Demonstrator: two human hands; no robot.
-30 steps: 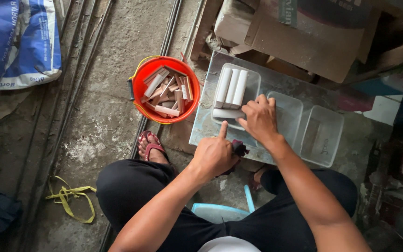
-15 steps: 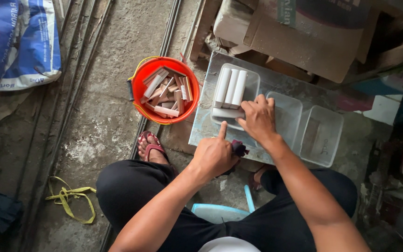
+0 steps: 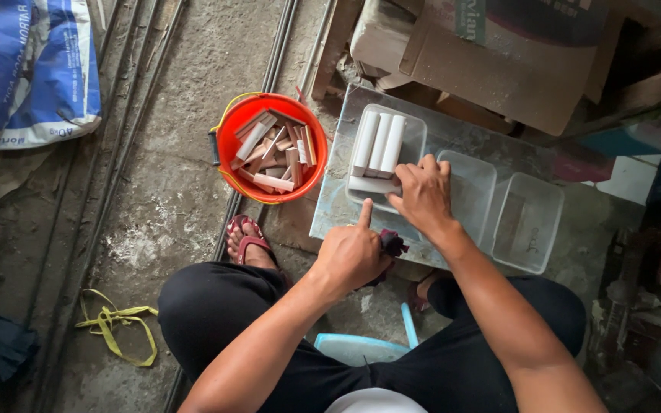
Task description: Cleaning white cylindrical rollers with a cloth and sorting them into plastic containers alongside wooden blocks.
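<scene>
We see one white bar (image 3: 372, 184) lying flat at the near edge of a clear plastic tray (image 3: 415, 126), and the right hand (image 3: 424, 197) holds it with its fingers curled over one end. Three more white bars (image 3: 379, 144) stand side by side in the same tray, just behind it, so there are four white bars in all. The left hand (image 3: 353, 255) sits just below the tray with its pointing finger stretched out toward the flat bar, and the other fingers are closed on a small dark cloth (image 3: 392, 244). Two more clear trays (image 3: 533, 222) stand to the right of the first one, so we count three trays in a row on a grey board (image 3: 330, 206). To the left of the board stands one orange bucket (image 3: 227, 138) full of many short wooden and white pieces, too many for us to count well. One foot in a red sandal (image 3: 248, 243) rests on the floor below the bucket. A yellow strap (image 3: 112, 325) lies on the floor far to the left, and one blue and white sack (image 3: 28, 73) lies in the top left corner.
</scene>
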